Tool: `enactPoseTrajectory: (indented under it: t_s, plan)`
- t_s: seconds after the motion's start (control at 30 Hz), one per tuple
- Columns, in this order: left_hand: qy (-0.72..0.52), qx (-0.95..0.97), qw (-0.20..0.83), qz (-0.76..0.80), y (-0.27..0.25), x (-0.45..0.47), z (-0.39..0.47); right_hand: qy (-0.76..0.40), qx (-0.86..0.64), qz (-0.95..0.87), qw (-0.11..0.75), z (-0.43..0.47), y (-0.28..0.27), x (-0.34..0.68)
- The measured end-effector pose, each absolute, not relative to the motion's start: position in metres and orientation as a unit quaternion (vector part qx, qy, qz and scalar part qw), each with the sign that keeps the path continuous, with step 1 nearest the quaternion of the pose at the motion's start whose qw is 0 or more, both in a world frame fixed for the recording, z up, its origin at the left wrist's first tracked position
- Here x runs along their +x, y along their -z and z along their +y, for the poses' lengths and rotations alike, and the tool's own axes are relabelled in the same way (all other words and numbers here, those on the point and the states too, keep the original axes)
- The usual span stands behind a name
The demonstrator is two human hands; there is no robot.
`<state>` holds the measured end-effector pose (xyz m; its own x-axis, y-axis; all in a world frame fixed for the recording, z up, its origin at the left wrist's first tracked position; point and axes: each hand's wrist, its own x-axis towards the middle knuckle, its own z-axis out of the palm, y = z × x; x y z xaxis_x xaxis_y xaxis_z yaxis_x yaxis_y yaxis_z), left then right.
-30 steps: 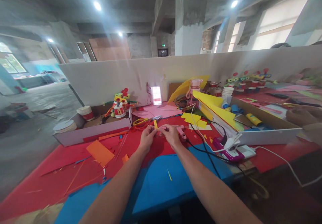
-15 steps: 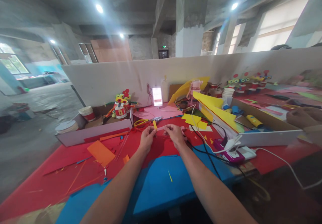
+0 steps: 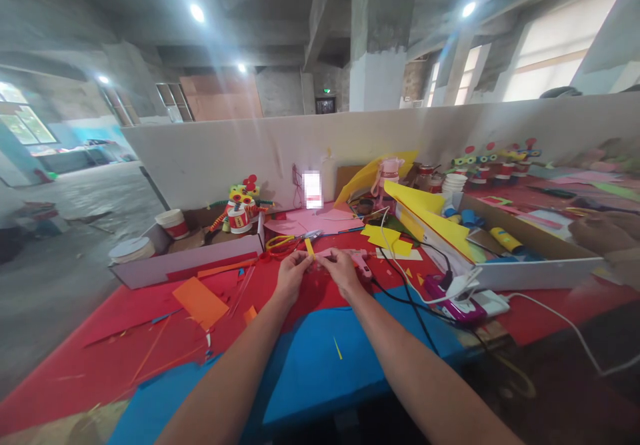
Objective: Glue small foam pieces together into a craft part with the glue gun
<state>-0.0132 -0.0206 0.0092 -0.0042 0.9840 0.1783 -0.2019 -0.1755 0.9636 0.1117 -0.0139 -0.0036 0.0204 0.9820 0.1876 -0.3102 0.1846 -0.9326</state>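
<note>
Both my hands meet above the red sheet (image 3: 320, 297) at the middle of the table. My left hand (image 3: 291, 273) pinches a short yellow paper strip (image 3: 310, 249), which stands up from the fingertips. The fingers of my right hand (image 3: 342, 273) are pressed together close to the strip's lower end; what they hold, if anything, is too small to make out. Just right of that hand lies a pink glue gun (image 3: 363, 266), partly hidden by it. Yellow-handled scissors (image 3: 281, 242) rest beyond my left hand.
A white box with a paper-cup figure (image 3: 239, 218) stands left. To the right are an open box (image 3: 540, 276) of coloured rolls, a purple power strip (image 3: 457, 304) and loose cables. Orange paper (image 3: 201, 303) and blue sheets (image 3: 320, 352) cover the front. A person's hand (image 3: 597, 233) is far right.
My right hand has moved left, its fingertips coming close to those of my left hand. More of the pink glue gun now shows. The yellow strip stays in my left fingers.
</note>
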Motion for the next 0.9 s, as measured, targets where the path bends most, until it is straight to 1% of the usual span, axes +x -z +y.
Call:
enactPoseTrajectory:
  t_s: [0.17, 0.3, 0.47, 0.57, 0.77, 0.9]
  plan:
    - [-0.587, 0.489, 0.505, 0.402, -0.0073, -0.015, -0.0197, -0.578, -0.329, -0.437, 0.605, -0.0158, 0.002, 0.1129]
    - [-0.59, 0.479, 0.507, 0.406, -0.0037, -0.0157, -0.0168, -0.58, -0.332, -0.443, 0.598, -0.0151, 0.0034, 0.1144]
    - [-0.581, 0.465, 0.536, 0.398, -0.0021, -0.0147, -0.016, -0.579, -0.349, -0.425, 0.603, -0.012, 0.0056, 0.1156]
    - [-0.577, 0.463, 0.539, 0.402, -0.003, -0.0142, -0.0169, -0.562, -0.351, -0.446, 0.602, -0.0107, 0.0073, 0.1158]
    - [-0.581, 0.498, 0.487, 0.422, -0.005, -0.0148, -0.0169, -0.455, -0.394, -0.522, 0.604, -0.009, 0.0105, 0.1173]
    - [-0.575, 0.492, 0.5, 0.42, -0.0057, -0.0139, -0.0169, -0.447, -0.397, -0.525, 0.605, -0.0108, 0.0082, 0.1182]
